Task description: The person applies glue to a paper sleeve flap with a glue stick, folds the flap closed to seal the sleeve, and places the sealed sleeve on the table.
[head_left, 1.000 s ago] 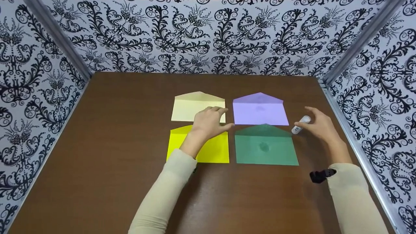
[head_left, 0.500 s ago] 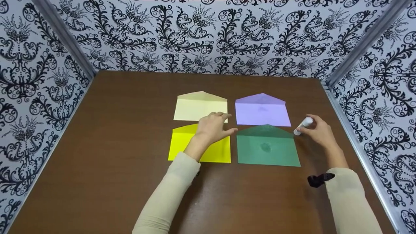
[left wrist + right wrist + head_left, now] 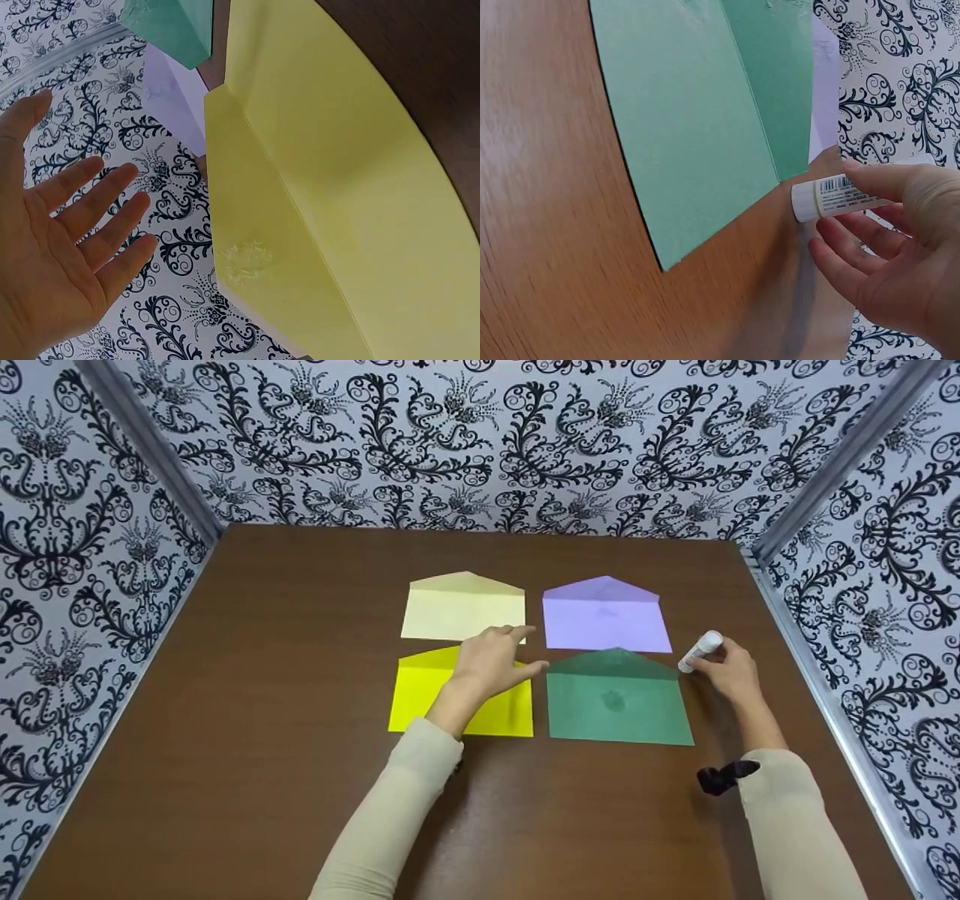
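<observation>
My right hand [image 3: 736, 675] pinches a white glue stick [image 3: 701, 651], tilted beside the right corner of the open green envelope [image 3: 619, 720]. In the right wrist view the thumb lies along the barcoded tube, with the fingers below it. My left hand [image 3: 487, 660] hovers with spread fingers over the bright yellow envelope [image 3: 424, 697], holding nothing. Behind these two lie a cream envelope [image 3: 450, 615] and a purple envelope [image 3: 604, 622], flaps pointing away. A whitish glue smear [image 3: 247, 259] shows on the yellow envelope's flap in the left wrist view.
The envelopes lie in two rows on a brown wooden table [image 3: 225, 697]. Patterned black-and-white walls [image 3: 480, 442] surround its back and sides. A metal rail [image 3: 821, 682] runs along the right edge. A black wrist camera [image 3: 724, 778] sits at the right cuff.
The right hand has closed its fingers on the glue stick, which now stands more raised and tilted. My left hand has barely moved over the yellow envelope.
</observation>
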A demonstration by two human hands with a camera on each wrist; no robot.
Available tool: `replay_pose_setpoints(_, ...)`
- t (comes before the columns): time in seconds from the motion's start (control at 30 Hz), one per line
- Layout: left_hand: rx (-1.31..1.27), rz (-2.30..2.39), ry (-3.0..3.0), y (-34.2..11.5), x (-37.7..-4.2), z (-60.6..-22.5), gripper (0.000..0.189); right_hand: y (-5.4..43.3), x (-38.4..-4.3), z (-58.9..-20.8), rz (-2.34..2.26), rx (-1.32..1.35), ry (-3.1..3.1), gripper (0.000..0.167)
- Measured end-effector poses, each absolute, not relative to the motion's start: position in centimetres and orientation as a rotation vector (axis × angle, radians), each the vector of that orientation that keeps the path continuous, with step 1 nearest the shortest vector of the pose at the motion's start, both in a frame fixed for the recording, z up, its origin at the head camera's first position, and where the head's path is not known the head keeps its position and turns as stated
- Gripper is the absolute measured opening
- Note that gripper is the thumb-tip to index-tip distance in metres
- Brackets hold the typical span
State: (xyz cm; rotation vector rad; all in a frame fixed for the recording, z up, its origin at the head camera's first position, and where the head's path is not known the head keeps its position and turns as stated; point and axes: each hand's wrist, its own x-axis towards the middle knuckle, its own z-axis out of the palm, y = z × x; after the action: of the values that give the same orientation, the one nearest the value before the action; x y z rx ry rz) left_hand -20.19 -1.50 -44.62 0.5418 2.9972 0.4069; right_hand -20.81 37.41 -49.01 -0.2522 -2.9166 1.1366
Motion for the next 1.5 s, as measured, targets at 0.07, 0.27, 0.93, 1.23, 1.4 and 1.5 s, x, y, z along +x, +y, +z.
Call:
replay_pose_setpoints(0.07, 0.537, 0.42, 2.995, -1.5, -20.1, -44.7, 0.068, 37.4, -20.7, -49.0, 1.128, -0.261, -2.89, 0.053)
replay_pose_setpoints(0.27, 0.528, 0.43, 2.996, -1.6, -20.0, -44.9, 0.068, 37.2, -20.6, -49.1, 1.107, -0.295, -2.869, 0.047)
replay_pose_setpoints(0.93, 0.508, 0.494, 2.982, -2.1, -19.8, -45.4, 0.065, 36.1, -20.5, -47.2, 1.065, -0.265, -2.798, 0.043)
replay_pose_setpoints(1.23, 0.508, 0.502, 2.982, -2.4, -19.8, -45.1, 0.065, 34.8, -20.5, -45.4, 1.045, -0.163, -2.767, 0.041)
replay_pose_setpoints(1.4, 0.509, 0.519, 2.985, -2.6, -19.7, -44.8, 0.065, 33.8, -20.6, -44.5, 1.03, -0.122, -2.749, 0.041)
replay_pose_setpoints(1.5, 0.517, 0.517, 2.991, -2.7, -19.6, -44.6, 0.064, 33.0, -20.6, -43.9, 1.035, -0.092, -2.739, 0.04)
